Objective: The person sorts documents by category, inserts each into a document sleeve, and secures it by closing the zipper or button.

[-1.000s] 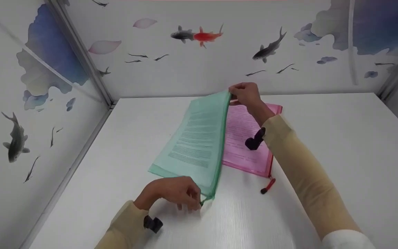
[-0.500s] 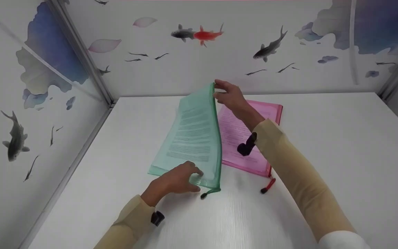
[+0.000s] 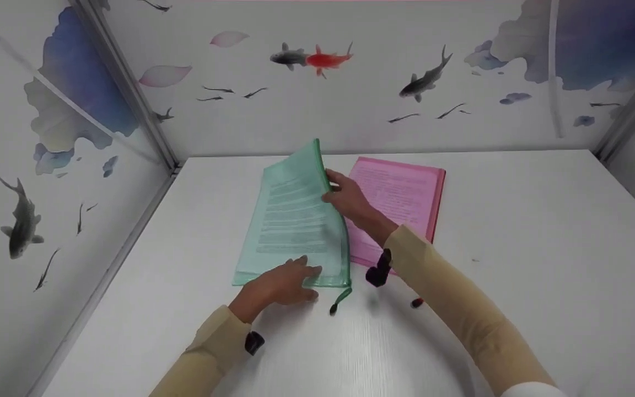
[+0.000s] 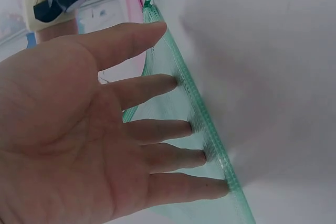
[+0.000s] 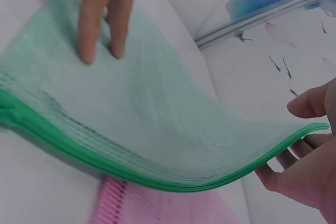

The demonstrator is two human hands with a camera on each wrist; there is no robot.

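A green mesh zip pouch (image 3: 290, 220) with printed sheets inside lies left of centre on the white table (image 3: 516, 231), its zip edge raised. My left hand (image 3: 284, 282) presses flat on its near corner, fingers straight; in the left wrist view the fingertips of my left hand (image 4: 157, 129) rest at the green pouch's (image 4: 210, 140) zip. My right hand (image 3: 346, 199) holds the raised zip edge halfway along. The right wrist view shows my right hand (image 5: 307, 145) with thumb above and fingers below the bowed green pouch (image 5: 157, 124). A pink pouch (image 3: 403, 190) lies flat beside it.
The green zip pull (image 3: 339, 300) and a red zip pull (image 3: 416, 302) lie near the front. Walls with painted fish (image 3: 306, 58) close the table at the back and on both sides. The pink pouch (image 5: 157, 208) shows under the green edge.
My right hand slid nearer along the zip edge and lowered it. My left hand left the zip pull and now lies flat on the pouch's near corner.
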